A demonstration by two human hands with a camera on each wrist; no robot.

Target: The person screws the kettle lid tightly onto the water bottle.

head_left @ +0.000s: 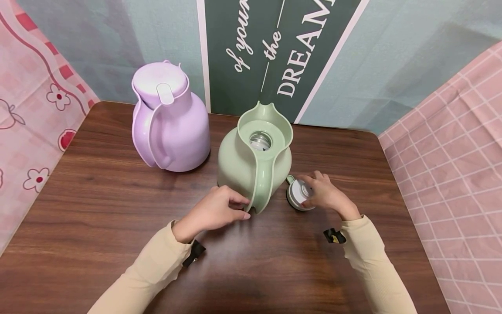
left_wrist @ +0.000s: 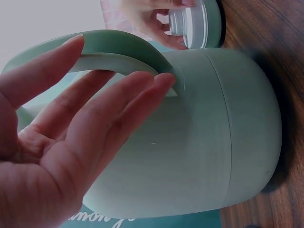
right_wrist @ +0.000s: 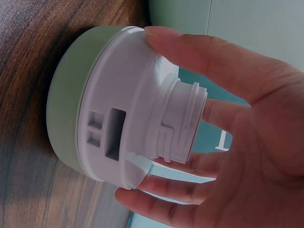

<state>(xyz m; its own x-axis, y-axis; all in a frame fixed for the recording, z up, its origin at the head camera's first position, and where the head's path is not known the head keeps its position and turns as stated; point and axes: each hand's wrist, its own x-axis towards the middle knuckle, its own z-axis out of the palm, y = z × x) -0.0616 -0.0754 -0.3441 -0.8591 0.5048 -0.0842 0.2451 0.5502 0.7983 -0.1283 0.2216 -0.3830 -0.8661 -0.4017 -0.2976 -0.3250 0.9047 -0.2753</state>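
A light green thermos jug [head_left: 231, 161] stands on the table with its top uncovered, a round glass-like mouth showing inside the collar. My left hand [head_left: 217, 209] is beside the lower end of its handle [head_left: 263, 183]; in the left wrist view its fingers [left_wrist: 109, 114] are loosely extended, not wrapped round the handle. Right of the jug, the jug's lid [head_left: 296, 194] lies upside down, its white threaded neck [right_wrist: 178, 121] uppermost. My right hand [head_left: 323, 192] spans this lid from above, thumb at one side of the rim and fingertips at the opposite side.
A purple thermos jug [head_left: 184, 131] with its lid on stands at the back left of the brown wooden table [head_left: 98, 209]. Behind the table hangs a backdrop with a dark green lettered panel [head_left: 235, 91]. Pink cloths [head_left: 451, 174] border both sides.
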